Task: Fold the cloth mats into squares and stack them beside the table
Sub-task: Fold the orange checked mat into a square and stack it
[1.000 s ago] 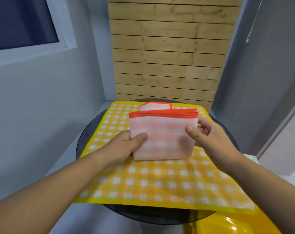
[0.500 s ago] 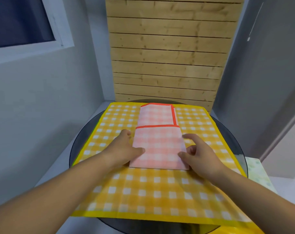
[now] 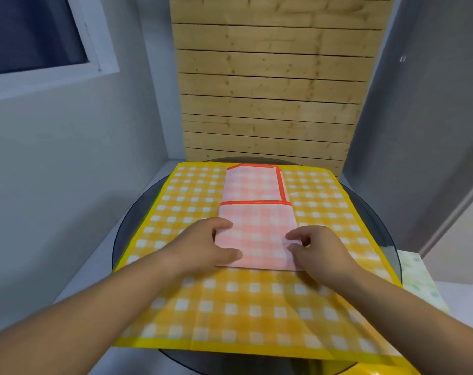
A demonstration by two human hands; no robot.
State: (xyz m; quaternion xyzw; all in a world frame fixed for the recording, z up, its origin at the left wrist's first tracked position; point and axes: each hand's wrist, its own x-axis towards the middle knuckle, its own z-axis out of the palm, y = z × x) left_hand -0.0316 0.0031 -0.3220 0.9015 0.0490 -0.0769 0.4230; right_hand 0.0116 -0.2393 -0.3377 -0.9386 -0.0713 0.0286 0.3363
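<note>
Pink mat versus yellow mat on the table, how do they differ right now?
The pink mat is folded into a narrow strip; the yellow mat lies spread open over the round table. The pink mat lies on top of the yellow mat. The pink mat has orange-red trim, the yellow mat yellow trim. Both are checked with white squares.

Down goes the raised flap: the pink mat now lies folded flat on the yellow mat, left hand pressing its left edge, right hand slid inward, pinching the right edge.
</note>
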